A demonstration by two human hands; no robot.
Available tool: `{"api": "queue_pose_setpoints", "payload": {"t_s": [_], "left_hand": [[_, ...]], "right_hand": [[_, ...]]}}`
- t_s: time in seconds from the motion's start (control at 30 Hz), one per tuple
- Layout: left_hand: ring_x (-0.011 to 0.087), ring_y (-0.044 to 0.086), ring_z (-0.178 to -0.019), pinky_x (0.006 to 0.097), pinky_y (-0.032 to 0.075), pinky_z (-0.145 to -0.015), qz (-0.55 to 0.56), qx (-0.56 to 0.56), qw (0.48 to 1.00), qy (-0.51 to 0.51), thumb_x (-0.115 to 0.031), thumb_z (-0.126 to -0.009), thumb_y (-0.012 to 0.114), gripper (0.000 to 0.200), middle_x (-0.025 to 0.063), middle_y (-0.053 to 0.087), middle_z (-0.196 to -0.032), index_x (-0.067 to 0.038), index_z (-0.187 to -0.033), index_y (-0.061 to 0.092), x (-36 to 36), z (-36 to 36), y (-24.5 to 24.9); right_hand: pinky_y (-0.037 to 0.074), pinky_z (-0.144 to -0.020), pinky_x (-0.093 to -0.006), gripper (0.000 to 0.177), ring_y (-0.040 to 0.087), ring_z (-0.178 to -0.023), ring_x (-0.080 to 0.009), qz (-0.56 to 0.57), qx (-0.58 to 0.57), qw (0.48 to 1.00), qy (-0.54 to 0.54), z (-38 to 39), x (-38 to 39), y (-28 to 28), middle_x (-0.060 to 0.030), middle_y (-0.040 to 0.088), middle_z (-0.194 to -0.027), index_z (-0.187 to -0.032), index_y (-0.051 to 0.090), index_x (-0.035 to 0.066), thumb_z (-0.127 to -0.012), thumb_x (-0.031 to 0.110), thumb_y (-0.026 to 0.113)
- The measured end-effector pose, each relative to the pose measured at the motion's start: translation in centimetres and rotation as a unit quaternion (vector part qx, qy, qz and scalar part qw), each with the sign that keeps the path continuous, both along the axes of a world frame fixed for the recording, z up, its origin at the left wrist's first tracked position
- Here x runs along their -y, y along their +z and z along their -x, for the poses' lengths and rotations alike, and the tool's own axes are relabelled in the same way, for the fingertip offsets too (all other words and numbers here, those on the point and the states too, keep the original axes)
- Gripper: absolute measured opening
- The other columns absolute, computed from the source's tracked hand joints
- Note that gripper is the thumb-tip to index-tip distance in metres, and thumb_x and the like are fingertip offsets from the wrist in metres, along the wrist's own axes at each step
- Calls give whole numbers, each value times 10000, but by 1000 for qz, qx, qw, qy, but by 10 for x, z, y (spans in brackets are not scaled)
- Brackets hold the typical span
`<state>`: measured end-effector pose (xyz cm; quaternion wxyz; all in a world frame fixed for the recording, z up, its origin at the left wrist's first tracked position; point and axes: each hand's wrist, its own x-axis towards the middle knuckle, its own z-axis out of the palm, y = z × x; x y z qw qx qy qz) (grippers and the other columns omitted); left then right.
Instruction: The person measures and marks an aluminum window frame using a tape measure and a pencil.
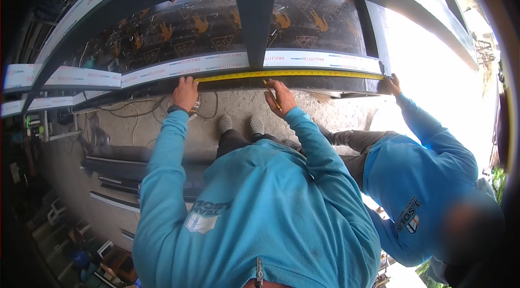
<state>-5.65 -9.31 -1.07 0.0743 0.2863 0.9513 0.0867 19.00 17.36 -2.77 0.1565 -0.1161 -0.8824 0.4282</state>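
Head view | concrete floor (pixel 238 108) is lying under frame (pixel 254 1) | left hand (pixel 186 92) is pressing tape (pixel 303 73), grip unclear | right hand (pixel 283 99) is gripping pencil (pixel 272 94) | co-worker's hand (pixel 391 85) is holding tape end

Left hand (pixel 186 93) at 10 o'clock, pressing on one end of the yellow tape (pixel 303 73) | right hand (pixel 280 98) at 12 o'clock, holding a pencil (pixel 268 88) by the tape | tape lies along the dark frame (pixel 254 6) toward 2 o'clock | co-worker's hand (pixel 391 85) holds the far end there | both people wear blue sleeves
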Motion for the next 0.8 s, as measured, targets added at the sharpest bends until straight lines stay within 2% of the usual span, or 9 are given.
{"api": "queue_pose_setpoints", "payload": {"t_s": [0.13, 0.2, 0.4, 0.53, 0.63, 0.67, 0.8], "left_hand": [[427, 611, -931, 510, 506, -776, -57, 0, 998, -4, -271, -982, 528, 240, 193, 600, -1029, -34, -996, 564, 0, 0, 8], [429, 612, -926, 516, 504, -765, -113, -8, 994, 4, -254, -969, 537, 207, 187, 620, -1013, -49, -971, 567, -1, -3, 13], [426, 618, -884, 519, 495, -733, -185, -49, 982, 1, -241, -960, 545, 183, 179, 646, -950, -59, -946, 557, -8, 2, 22], [422, 621, -884, 515, 492, -726, -143, -48, 989, -2, -245, -956, 546, 178, 172, 653, -948, -68, -942, 559, -9, 9, 29], [422, 624, -886, 514, 491, -728, -129, -54, 990, -19, -249, -956, 545, 180, 173, 658, -942, -70, -945, 560, -8, 12, 28], [421, 625, -888, 513, 491, -731, -124, -57, 990, -22, -248, -955, 545, 180, 173, 660, -942, -69, -946, 561, -7, 13, 27], [418, 631, -896, 515, 493, -746, -138, -68, 988, -15, -252, -959, 542, 184, 178, 670, -950, -70, -962, 566, -5, 7, 26]], "right_hand": [[467, -951, -445, 312, 561, -1099, -412, 2, -11, 1000, -1, -5, 1, 4, -235, 598, -1156, -1156, 530, 10, -885, 137, 620], [460, -968, -446, 314, 550, -1125, -416, -34, -27, 999, 7, -6, 0, 6, -240, 591, -1173, -1157, 532, 10, -882, 134, 622], [435, -1007, -453, 308, 524, -1188, -410, -80, -45, 995, 28, 1, -9, 9, -247, 570, -1218, -1137, 546, 14, -864, 123, 636], [443, -974, -456, 299, 537, -1147, -399, -97, -68, 993, 23, 8, -18, 13, -233, 578, -1177, -1125, 545, 21, -855, 109, 637], [454, -916, -460, 293, 549, -1065, -389, -90, -30, 994, 52, 7, -28, 19, -215, 582, -1107, -1130, 532, 27, -860, 93, 624], [465, -893, -458, 285, 562, -1026, -386, -115, -54, 990, 64, 8, -31, 17, -204, 586, -1079, -1138, 534, 16, -872, 82, 612], [454, -903, -457, 290, 556, -1022, -387, -140, -64, 985, 76, 7, -36, 12, -203, 580, -1070, -1142, 522, 30, -870, 82, 608]]}}
